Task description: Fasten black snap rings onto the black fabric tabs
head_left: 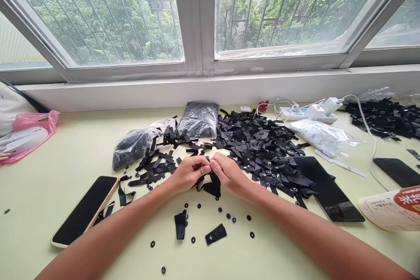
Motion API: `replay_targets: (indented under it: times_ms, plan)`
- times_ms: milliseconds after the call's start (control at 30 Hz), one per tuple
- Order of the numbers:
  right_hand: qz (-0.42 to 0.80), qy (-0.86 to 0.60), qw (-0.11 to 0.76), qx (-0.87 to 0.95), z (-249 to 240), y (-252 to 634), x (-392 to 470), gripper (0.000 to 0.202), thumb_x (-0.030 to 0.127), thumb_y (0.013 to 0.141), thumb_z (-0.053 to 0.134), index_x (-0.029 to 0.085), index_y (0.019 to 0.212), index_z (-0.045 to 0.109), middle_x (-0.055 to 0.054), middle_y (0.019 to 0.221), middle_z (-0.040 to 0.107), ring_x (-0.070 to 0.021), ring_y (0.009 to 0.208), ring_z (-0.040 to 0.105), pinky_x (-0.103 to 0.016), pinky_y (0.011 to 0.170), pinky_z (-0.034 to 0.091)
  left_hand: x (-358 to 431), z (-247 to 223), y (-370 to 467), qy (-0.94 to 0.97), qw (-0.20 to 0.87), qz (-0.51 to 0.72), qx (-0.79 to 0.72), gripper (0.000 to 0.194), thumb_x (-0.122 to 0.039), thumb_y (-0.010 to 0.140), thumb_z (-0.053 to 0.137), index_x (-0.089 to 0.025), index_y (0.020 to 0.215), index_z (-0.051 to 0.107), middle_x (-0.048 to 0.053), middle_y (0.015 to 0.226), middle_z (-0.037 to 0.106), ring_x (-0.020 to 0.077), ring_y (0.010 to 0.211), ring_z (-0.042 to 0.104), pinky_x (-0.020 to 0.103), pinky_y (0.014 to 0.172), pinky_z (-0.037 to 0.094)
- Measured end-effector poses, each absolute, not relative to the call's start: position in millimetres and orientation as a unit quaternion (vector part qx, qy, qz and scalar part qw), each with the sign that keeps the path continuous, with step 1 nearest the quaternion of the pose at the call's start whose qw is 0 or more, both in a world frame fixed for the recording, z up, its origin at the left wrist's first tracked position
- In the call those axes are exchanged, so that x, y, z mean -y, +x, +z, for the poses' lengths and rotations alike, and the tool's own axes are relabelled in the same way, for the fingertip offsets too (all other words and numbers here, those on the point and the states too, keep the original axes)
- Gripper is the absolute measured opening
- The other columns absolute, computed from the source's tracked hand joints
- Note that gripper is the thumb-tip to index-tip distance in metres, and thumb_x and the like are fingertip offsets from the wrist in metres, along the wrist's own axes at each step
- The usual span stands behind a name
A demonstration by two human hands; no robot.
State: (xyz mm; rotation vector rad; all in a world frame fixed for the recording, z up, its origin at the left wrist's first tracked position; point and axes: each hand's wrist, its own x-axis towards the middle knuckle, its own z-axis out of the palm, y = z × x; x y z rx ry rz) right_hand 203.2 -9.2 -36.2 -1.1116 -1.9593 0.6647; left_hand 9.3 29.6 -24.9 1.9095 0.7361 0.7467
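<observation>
My left hand [188,174] and my right hand [231,174] meet at the middle of the table, thumbs and fingers pinched together fingertip to fingertip. Between them is a black fabric strip, mostly hidden by the fingers. Just below the hands, more black strips [212,187] show; whether these hang from the fingers or lie on the table I cannot tell. Nearer to me lie a strip marked with a white M [215,234], a folded black strip [180,226] and several small round black discs [252,235] with light centres.
A large heap of black strips [259,140] lies behind my right hand, beside a filled plastic bag [199,120]. Another bag [131,148] stands at left. Phones lie at left [85,210] and right [331,190]. A cup [377,210] and power strip [292,113] are at right.
</observation>
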Motion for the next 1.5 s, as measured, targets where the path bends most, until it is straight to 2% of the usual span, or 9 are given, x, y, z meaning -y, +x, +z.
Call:
replay_targets:
  times_ms: [367, 633, 1100, 1200, 1267, 1333, 1433, 1500]
  plan:
    - [0.246, -0.454, 0.379, 0.768, -39, 202, 10, 0.034, 0.036, 0.106, 0.031, 0.023, 0.074, 0.034, 0.001, 0.071, 0.044, -0.0145, 0.062, 0.039, -0.029, 0.059, 0.033, -28, -22, 9, 0.779, 0.476, 0.279, -0.298, 0.040, -0.050, 0.091, 0.063, -0.012, 0.077, 0.066, 0.001, 0.067, 0.053, 0.0108, 0.061, 0.042, 0.023, 0.056, 0.036]
    - [0.259, -0.447, 0.360, 0.777, -35, 202, 15, 0.033, 0.037, 0.106, 0.031, 0.022, 0.078, 0.040, 0.001, 0.072, 0.047, -0.0139, 0.062, 0.039, -0.028, 0.057, 0.032, -28, -20, 11, 0.747, 0.503, 0.283, -0.330, 0.046, -0.057, 0.081, 0.071, -0.012, 0.071, 0.066, -0.003, 0.054, 0.046, 0.0079, 0.053, 0.033, 0.021, 0.048, 0.027]
    - [0.275, -0.432, 0.360, 0.780, -38, 204, 10, 0.034, 0.033, 0.106, 0.031, 0.022, 0.074, 0.037, 0.002, 0.068, 0.045, -0.0130, 0.060, 0.036, -0.027, 0.057, 0.030, -30, -19, 5, 0.767, 0.528, 0.241, -0.276, 0.035, -0.043, 0.090, 0.067, -0.013, 0.072, 0.063, -0.002, 0.063, 0.046, 0.0091, 0.058, 0.035, 0.023, 0.053, 0.030]
    - [0.260, -0.464, 0.374, 0.760, -37, 203, 9, 0.035, 0.033, 0.105, 0.034, 0.022, 0.073, 0.040, 0.002, 0.067, 0.046, -0.0137, 0.059, 0.039, -0.028, 0.057, 0.032, -30, -20, 7, 0.756, 0.518, 0.269, -0.297, 0.032, -0.042, 0.090, 0.067, -0.012, 0.080, 0.069, 0.001, 0.067, 0.055, 0.0105, 0.061, 0.043, 0.024, 0.056, 0.036]
    - [0.237, -0.493, 0.400, 0.735, -36, 202, 8, 0.029, 0.033, 0.104, 0.038, 0.021, 0.079, 0.049, -0.001, 0.074, 0.053, -0.0151, 0.065, 0.047, -0.029, 0.061, 0.037, -30, -23, 9, 0.736, 0.506, 0.309, -0.327, 0.030, -0.041, 0.090, 0.068, -0.012, 0.086, 0.071, 0.004, 0.073, 0.063, 0.0127, 0.066, 0.052, 0.025, 0.060, 0.043]
    - [0.217, -0.517, 0.427, 0.709, -36, 201, 9, 0.019, 0.032, 0.102, 0.043, 0.021, 0.099, 0.058, -0.005, 0.094, 0.060, -0.0163, 0.073, 0.054, -0.029, 0.065, 0.043, -30, -26, 10, 0.720, 0.495, 0.341, -0.347, 0.028, -0.041, 0.090, 0.068, -0.013, 0.089, 0.073, 0.005, 0.080, 0.068, 0.0149, 0.071, 0.058, 0.026, 0.067, 0.049]
    - [0.192, -0.543, 0.445, 0.686, -36, 200, 11, 0.032, 0.033, 0.100, 0.047, 0.022, 0.129, 0.053, -0.010, 0.120, 0.057, -0.0157, 0.073, 0.057, -0.031, 0.066, 0.048, -31, -29, 11, 0.706, 0.491, 0.365, -0.357, 0.026, -0.040, 0.089, 0.068, -0.016, 0.096, 0.074, 0.006, 0.088, 0.071, 0.0172, 0.078, 0.064, 0.029, 0.075, 0.053]
    - [0.172, -0.547, 0.455, 0.681, -36, 199, 12, 0.034, 0.034, 0.099, 0.049, 0.022, 0.130, 0.053, -0.010, 0.121, 0.057, -0.0153, 0.072, 0.057, -0.031, 0.066, 0.048, -32, -30, 11, 0.692, 0.493, 0.380, -0.366, 0.026, -0.039, 0.088, 0.070, -0.016, 0.099, 0.074, 0.006, 0.090, 0.072, 0.0181, 0.081, 0.065, 0.029, 0.078, 0.054]
